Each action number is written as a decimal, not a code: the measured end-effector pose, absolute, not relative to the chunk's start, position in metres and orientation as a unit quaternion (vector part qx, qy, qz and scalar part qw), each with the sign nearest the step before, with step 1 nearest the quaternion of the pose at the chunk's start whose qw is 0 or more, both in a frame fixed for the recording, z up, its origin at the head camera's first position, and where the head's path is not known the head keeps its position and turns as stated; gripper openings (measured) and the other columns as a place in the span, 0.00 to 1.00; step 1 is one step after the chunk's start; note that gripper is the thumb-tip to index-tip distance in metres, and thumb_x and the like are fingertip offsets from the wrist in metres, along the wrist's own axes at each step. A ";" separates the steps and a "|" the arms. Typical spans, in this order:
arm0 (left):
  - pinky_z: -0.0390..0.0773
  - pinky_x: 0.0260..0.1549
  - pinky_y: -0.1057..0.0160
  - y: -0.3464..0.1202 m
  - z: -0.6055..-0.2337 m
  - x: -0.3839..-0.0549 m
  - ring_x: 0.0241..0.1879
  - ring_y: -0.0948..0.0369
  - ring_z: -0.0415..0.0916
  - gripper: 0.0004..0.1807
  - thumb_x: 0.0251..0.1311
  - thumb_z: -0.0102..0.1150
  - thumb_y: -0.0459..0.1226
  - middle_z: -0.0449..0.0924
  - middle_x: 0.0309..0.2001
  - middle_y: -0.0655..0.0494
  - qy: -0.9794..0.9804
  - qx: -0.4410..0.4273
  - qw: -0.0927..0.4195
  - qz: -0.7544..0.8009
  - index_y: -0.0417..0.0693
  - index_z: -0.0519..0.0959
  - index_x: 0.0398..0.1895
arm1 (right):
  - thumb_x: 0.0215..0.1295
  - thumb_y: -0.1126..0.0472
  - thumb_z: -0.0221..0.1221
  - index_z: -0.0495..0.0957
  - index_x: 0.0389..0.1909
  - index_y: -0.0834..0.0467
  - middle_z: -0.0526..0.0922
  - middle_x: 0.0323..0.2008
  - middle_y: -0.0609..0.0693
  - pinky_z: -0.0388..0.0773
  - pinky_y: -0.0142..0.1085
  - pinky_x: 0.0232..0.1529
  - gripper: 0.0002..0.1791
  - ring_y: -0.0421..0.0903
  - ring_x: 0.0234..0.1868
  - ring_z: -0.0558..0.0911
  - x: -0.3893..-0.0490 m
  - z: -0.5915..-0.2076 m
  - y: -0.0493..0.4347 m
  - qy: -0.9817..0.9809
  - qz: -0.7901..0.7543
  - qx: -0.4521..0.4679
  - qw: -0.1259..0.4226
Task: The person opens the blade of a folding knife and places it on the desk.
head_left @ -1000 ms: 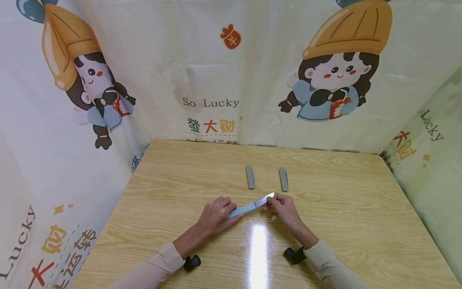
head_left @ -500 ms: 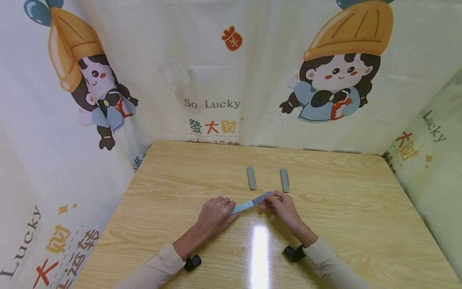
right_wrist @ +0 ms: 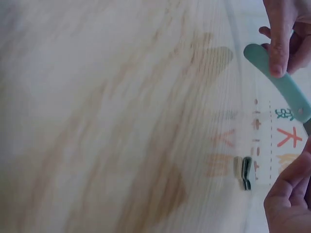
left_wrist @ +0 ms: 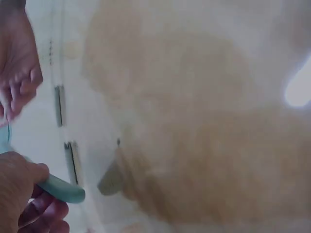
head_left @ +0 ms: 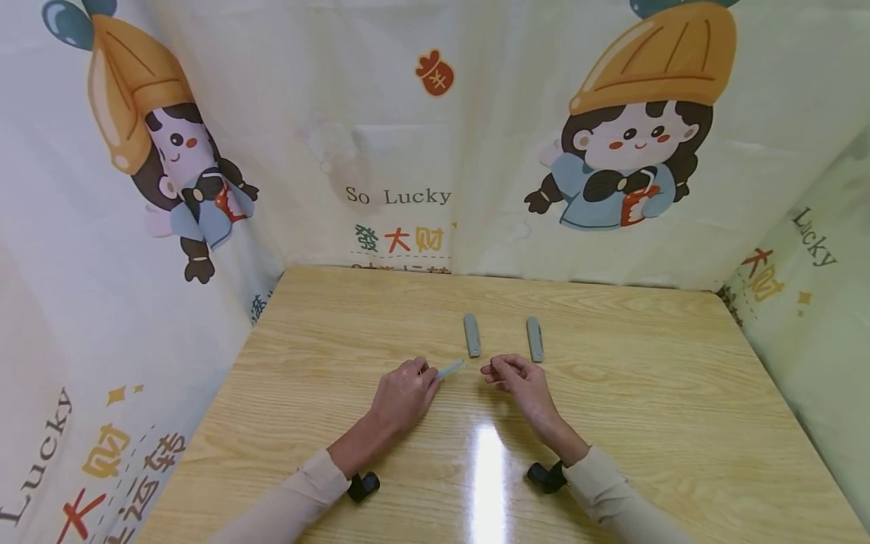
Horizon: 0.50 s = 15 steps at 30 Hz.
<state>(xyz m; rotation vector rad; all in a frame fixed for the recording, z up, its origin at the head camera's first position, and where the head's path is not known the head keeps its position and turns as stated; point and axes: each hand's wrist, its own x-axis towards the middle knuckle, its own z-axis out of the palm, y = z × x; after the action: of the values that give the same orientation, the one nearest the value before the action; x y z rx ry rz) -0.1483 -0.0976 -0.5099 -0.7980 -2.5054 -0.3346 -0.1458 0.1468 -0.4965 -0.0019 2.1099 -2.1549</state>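
My left hand (head_left: pixel 405 389) holds a folding knife by its pale blue-green handle (head_left: pixel 449 369), thumb on one side and fingers curled beneath. In the right wrist view the handle (right_wrist: pixel 284 85) slants down to its pivot, where a short dark piece of blade (right_wrist: pixel 307 127) shows. At that blade end is my right hand (head_left: pixel 525 385), its fingers drawn together in a pinch; the blade between pivot and fingertips is barely visible in the head view. Both hands are above the table.
Two grey folded knives lie on the wood-grain table (head_left: pixel 612 393) beyond the hands, a left one (head_left: pixel 472 335) and a right one (head_left: pixel 535 339). A printed curtain (head_left: pixel 489 151) closes the back and sides. Black wrist cameras sit at both cuffs.
The knife has turned, so its handle looks shorter and its blade is hardly seen from the head. Both hands have shifted slightly forward, and the right moved a little left.
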 end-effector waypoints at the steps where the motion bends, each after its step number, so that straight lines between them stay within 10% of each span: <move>1: 0.78 0.20 0.65 -0.099 -0.510 -0.151 0.26 0.62 0.76 0.07 0.62 0.72 0.40 0.78 0.32 0.55 -0.918 -0.280 0.233 -0.154 0.45 0.87 0.34 | 0.79 0.58 0.55 0.75 0.54 0.75 0.87 0.42 0.59 0.81 0.44 0.47 0.20 0.52 0.42 0.86 -0.146 -0.496 0.148 0.698 -0.713 -0.004 0.063; 15: 0.80 0.25 0.64 -0.107 -0.509 -0.185 0.26 0.67 0.81 0.10 0.67 0.67 0.37 0.86 0.29 0.57 -0.888 -0.106 0.083 -0.441 0.39 0.89 0.42 | 0.77 0.61 0.57 0.75 0.49 0.77 0.85 0.36 0.61 0.82 0.43 0.45 0.19 0.55 0.39 0.85 -0.143 -0.497 0.156 0.724 -0.684 -0.040 0.081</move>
<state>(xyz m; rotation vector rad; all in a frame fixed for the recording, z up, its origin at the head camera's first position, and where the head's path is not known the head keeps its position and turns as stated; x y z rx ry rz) -0.1848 -0.1071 -0.5088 -0.3150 -2.6495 -1.3156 -0.1433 0.1556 -0.4973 -0.1194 2.1630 -2.0458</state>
